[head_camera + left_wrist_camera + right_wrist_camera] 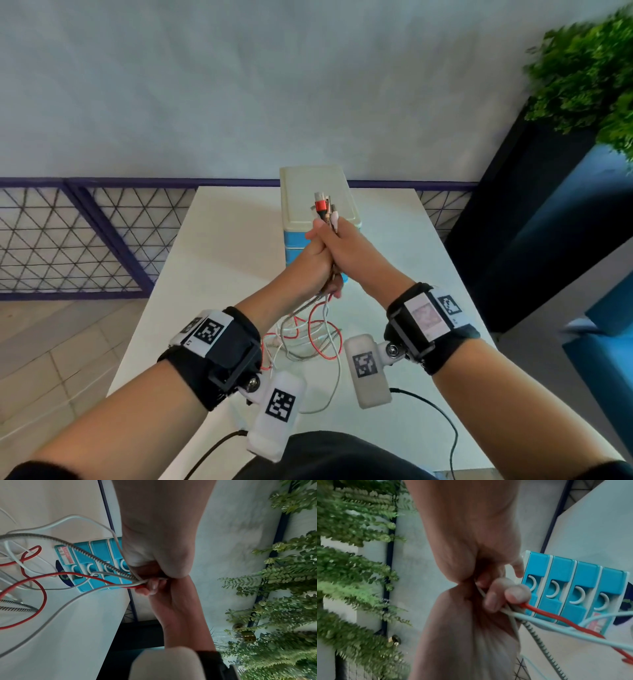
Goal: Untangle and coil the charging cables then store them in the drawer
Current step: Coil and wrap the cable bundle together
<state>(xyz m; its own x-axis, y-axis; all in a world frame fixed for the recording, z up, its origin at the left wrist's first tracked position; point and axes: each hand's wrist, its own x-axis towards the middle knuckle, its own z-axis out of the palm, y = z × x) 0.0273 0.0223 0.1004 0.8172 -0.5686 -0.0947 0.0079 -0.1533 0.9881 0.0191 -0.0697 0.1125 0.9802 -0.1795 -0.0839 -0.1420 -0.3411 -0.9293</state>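
Note:
Both hands meet above the white table [219,246] and grip one bundle of charging cables upright. My left hand [313,255] holds the bundle from the left, my right hand [347,245] from the right. The plug ends [323,208], one of them red, stick up above the fists. Below the hands the red cable [36,580], a white cable [68,518] and a braided grey cable [82,551] hang into tangled loops [310,332] on the table. The blue drawer unit [318,192] with a cream top stands just behind the hands, its drawers [573,588] closed.
A dark planter [513,222] with a green plant [589,75] stands to the right of the table. A purple lattice rail [68,240] runs along the wall behind. Black leads [442,421] from the wrist cameras trail over the table's near edge.

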